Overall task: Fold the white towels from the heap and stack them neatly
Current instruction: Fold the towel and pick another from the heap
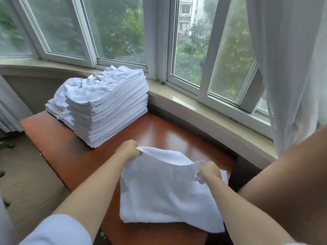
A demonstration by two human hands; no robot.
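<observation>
A white towel (164, 193) hangs spread between both hands over the near end of a reddish wooden table (164, 133). My left hand (128, 149) pinches its far left corner, and my right hand (209, 171) pinches its far right corner. The towel's top edge sags between them and its lower part drapes down onto the table. At the table's far left stands a tall stack of white towels (106, 110), with rumpled towels lying on top of it.
A pale stone window sill (194, 103) and windows curve round the table's far and right sides. A white curtain (292, 68) hangs at the right. A large tan blurred shape (286, 183) fills the lower right. Beige carpet (26, 183) lies to the left.
</observation>
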